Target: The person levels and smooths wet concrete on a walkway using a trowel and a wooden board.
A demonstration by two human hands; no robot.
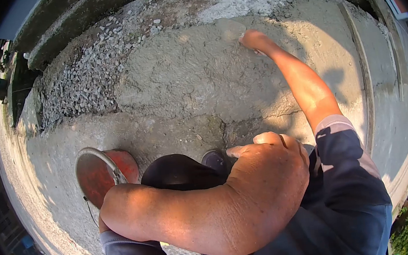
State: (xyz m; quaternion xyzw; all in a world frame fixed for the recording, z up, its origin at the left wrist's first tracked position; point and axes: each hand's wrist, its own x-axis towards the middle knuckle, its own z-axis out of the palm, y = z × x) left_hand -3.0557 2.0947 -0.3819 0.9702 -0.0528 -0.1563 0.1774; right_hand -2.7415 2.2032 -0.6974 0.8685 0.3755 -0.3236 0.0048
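My right hand point(256, 42) is stretched far forward, closed around what looks like a trowel point(231, 29). Its pale, rounded blade lies flat on the wet concrete point(183, 75), and the handle is hidden in my fist. My left forearm crosses in front of my body over my dark-clad knee point(176, 170). At its end my left hand point(273, 170) hangs loosely, thumb apart from the bent fingers. Nothing shows in that hand; its fingertips are partly hidden. The concrete is rough on the left and smoother towards the right.
A reddish bucket point(100, 175) with an arched handle stands on the left beside my elbow. Loose gravel point(84, 75) borders the concrete. A narrow board point(360, 61) edges the right side. Low concrete walls point(74, 29) run behind. My shoe point(214, 160) stands near the slab's front edge.
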